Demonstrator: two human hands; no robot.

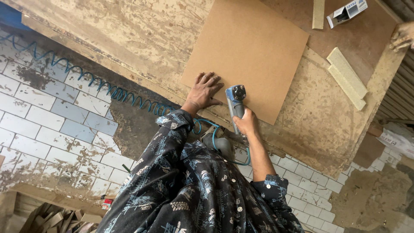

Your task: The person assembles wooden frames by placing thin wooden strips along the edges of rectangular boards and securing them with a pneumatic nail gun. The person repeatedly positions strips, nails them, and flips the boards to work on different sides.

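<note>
Left hand [204, 91] lies flat, fingers [210, 79] spread and gripping nothing, palm down on the near edge of a square brown board [252, 47] that sits on the worn, glue-stained surface [142, 34]. Right hand [246, 123], just beside it, has its fingers wrapped tight around a blue-and-grey air tool [236, 100], whose head sits on the board's near edge; a blue coiled hose [108, 88] trails away over the white tiled floor [51, 125]. Two pale strips [347, 77] lie near the surface's right side, a small box [347, 12] beyond, and another person's hand [403, 36] rests at the far right edge.
</note>
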